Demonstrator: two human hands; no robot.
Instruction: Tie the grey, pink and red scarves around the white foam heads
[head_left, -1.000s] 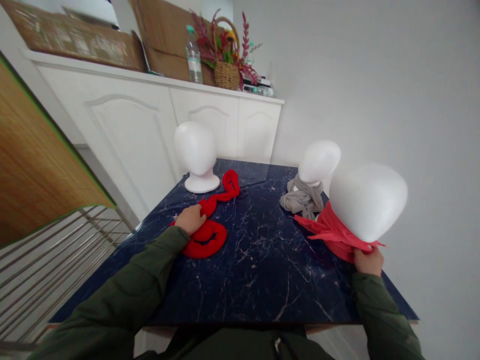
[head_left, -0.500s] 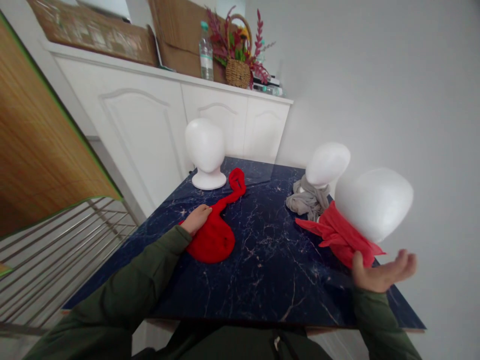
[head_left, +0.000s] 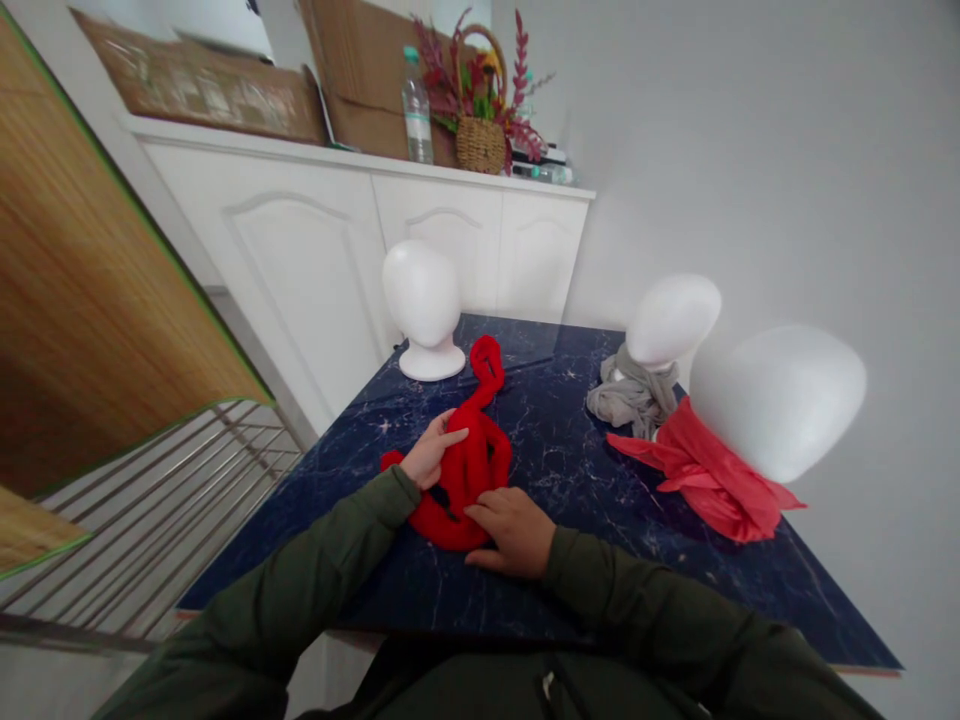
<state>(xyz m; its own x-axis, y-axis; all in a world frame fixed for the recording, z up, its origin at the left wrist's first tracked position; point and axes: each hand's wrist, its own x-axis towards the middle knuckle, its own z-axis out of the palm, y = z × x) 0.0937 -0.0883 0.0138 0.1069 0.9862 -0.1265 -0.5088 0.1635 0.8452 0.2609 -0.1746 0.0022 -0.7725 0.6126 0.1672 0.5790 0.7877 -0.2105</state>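
Observation:
A bright red cloth (head_left: 469, 465) lies bunched in loops on the dark blue marbled table, with a narrow end curling toward the back. My left hand (head_left: 433, 452) grips its left side, thumb laid over the fabric. On its lower right edge, my right hand (head_left: 516, 530) pinches the cloth with bent fingers. Behind it stands a white foam head (head_left: 424, 295) with nothing on it. To the right, a second foam head (head_left: 675, 318) has a grey scarf (head_left: 634, 393) round its neck, and a third (head_left: 780, 400) wears a coral-red scarf (head_left: 720, 475).
The marbled table (head_left: 559, 590) ends close to my body. On the left are a wooden panel (head_left: 112, 270) and a metal rack (head_left: 187, 510). A white cabinet (head_left: 300, 240) behind carries a bottle (head_left: 417, 110), a flower basket (head_left: 480, 145) and cardboard boxes (head_left: 202, 90).
My right hand has moved left from beside the coral-red scarf to the red cloth and closed on it. The cloth's near part is now bunched into loops. My left hand keeps its hold.

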